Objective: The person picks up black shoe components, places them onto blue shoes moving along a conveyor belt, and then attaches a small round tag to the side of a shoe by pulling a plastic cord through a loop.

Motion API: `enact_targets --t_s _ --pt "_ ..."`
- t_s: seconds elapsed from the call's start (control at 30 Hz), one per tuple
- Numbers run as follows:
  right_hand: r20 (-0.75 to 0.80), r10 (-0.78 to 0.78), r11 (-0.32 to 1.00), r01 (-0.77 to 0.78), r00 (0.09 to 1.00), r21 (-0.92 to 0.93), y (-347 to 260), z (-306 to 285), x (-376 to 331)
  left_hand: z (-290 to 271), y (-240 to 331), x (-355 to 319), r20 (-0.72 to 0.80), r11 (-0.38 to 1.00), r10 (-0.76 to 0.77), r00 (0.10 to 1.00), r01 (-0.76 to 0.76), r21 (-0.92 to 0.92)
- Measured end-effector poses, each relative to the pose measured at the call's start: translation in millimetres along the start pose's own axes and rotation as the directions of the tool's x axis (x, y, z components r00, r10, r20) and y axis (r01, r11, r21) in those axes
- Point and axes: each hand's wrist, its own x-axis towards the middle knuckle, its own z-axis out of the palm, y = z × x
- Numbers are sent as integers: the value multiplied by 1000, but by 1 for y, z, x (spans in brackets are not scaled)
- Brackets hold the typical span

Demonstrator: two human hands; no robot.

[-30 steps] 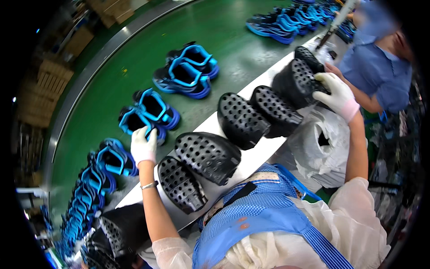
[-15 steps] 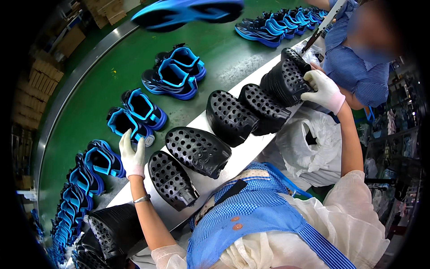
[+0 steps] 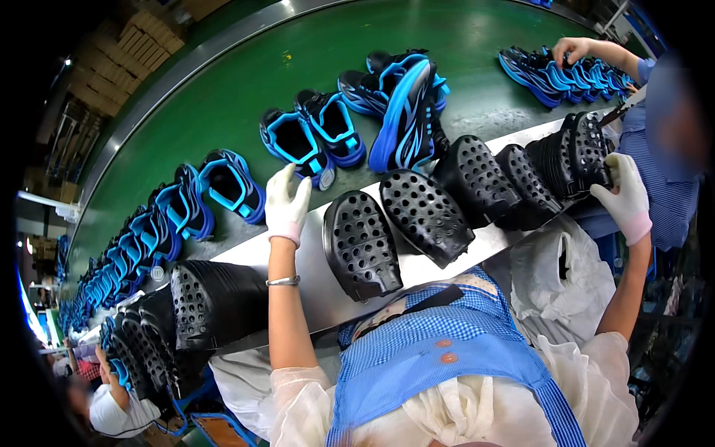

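Black, hole-studded plastic shoe forms line a narrow white worktop beside a broad green surface.

Glossy and rounded, they crowd toward the worktop's right end, where the white-gloved right hand bends its fingers, grip unclear; the white-gloved left hand, fingers parted and empty, hovers by the far edge.

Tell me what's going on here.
A gloved person is at a white ledge beside a green surface. The left hand is open and empty, near a pair of blue-and-black shoes. The right hand is at the edge of a stack of black perforated forms; whether it grips them is hard to tell. More forms lie along the ledge. A co-worker's hand is by a row of shoes.
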Motion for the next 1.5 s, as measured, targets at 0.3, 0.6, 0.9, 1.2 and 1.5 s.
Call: enact_targets --t_s 0.3,0.6,0.9,1.2,1.5 --pt "-85 -217 976 217 973 -1 -62 -11 16 -11 15 -4 -37 999 -50 998 50 -10" --pt "-56 -370 923 374 927 92 -110 -5 30 -22 39 0 -39 972 -95 995 84 -219" --pt "-38 -333 939 335 942 83 -91 9 26 -9 47 14 46 987 -16 999 23 -157" --pt "-44 -280 947 283 959 151 -76 26 23 0 39 11 -144 984 -21 989 46 172" --pt "-45 -258 952 262 965 159 -67 35 23 11 -9 30 12 959 -96 995 90 271"
